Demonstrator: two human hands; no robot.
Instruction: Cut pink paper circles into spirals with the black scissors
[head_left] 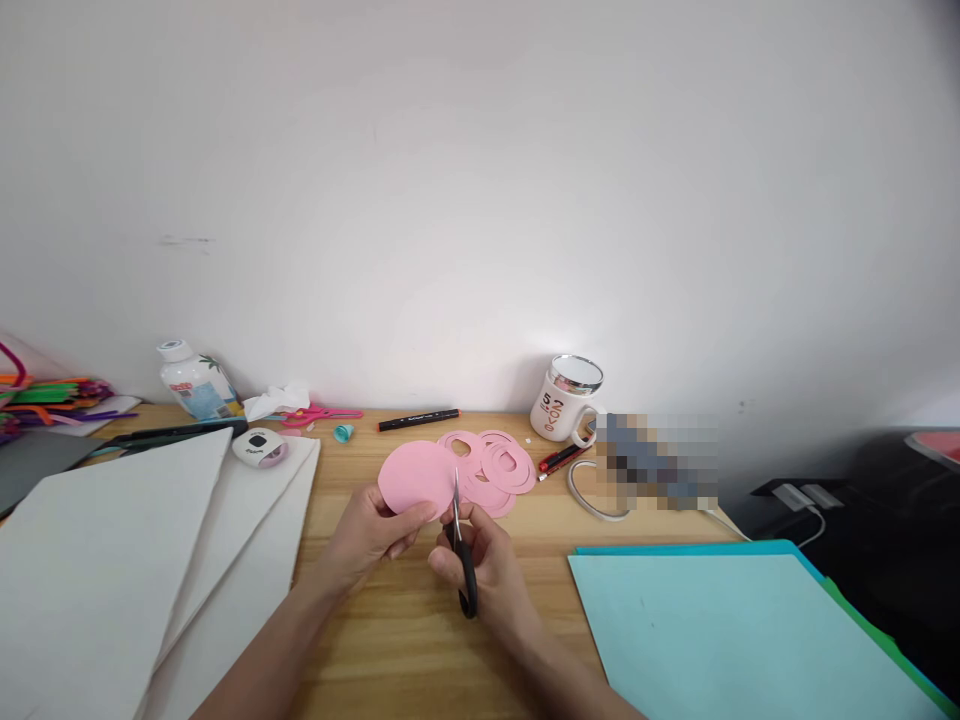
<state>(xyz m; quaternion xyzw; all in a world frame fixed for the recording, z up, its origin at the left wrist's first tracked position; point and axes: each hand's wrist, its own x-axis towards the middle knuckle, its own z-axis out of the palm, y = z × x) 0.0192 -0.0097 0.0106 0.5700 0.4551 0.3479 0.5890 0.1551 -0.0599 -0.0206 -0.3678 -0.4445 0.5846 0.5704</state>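
Observation:
A round pink paper disc (pixel 417 478) is pinched at its lower edge in my left hand (pixel 379 532). My right hand (pixel 486 562) holds black-handled scissors (pixel 465 572), their blades pointing up at the disc's right edge. How far the blades are parted is hard to tell. Just behind the disc, several pink paper rings (pixel 510 465) lie overlapping on the wooden table (pixel 375 640).
White boards (pixel 97 560) cover the left side, with a white-and-pink device (pixel 259 448) on them. Behind lie a bottle (pixel 199 382), pink scissors (pixel 322 413) and a black marker (pixel 418 420). A mug (pixel 568 400) and light blue sheets (pixel 697 630) are at the right.

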